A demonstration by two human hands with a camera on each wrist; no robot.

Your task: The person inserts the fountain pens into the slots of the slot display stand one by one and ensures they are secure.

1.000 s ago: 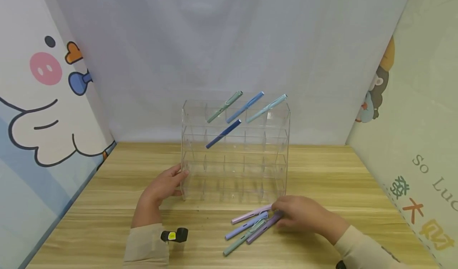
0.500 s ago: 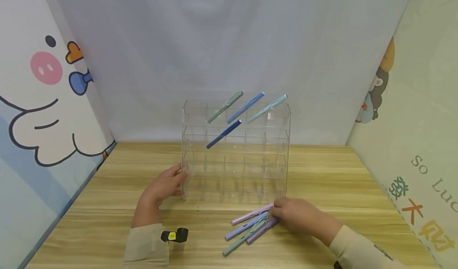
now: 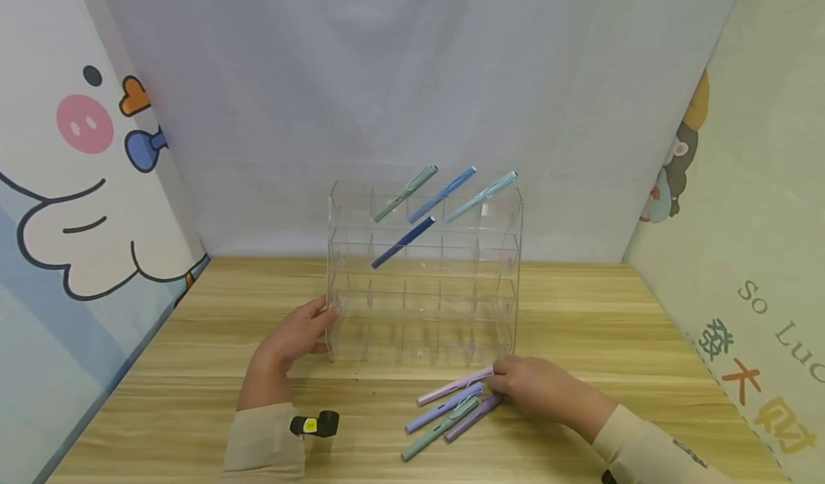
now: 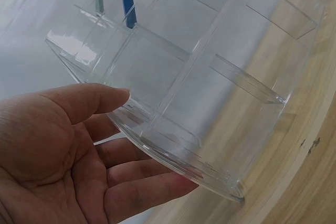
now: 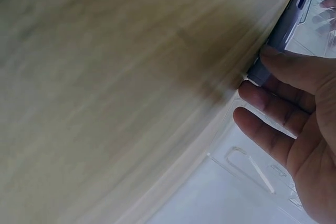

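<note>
My left hand [image 3: 293, 341] holds the left side of a clear pen rack [image 3: 422, 305]. In the left wrist view its thumb lies on one side of the rack's edge, its fingers [image 4: 142, 192] on the other. To the right, my right hand [image 3: 538, 389] pinches one end of a purple pen [image 3: 473, 419] lying on the table. The right wrist view shows thumb and fingers at that purple pen's end [image 5: 260, 69]. Beside it lie a pink pen [image 3: 451, 388], a lavender pen [image 3: 441, 410] and a pale green pen [image 3: 438, 430].
In the rack's top row lean a green pen [image 3: 404, 194], a blue pen [image 3: 442, 194] and a light blue pen [image 3: 481, 196]. A dark blue pen [image 3: 402, 243] leans one row lower. Behind the wooden table [image 3: 161, 398] hangs a white curtain [image 3: 412, 61], with printed panels at both sides.
My right hand has moved slightly left along the purple pen's end. That pen has shifted a little away from the pale green one. My left hand and the rack stay put.
</note>
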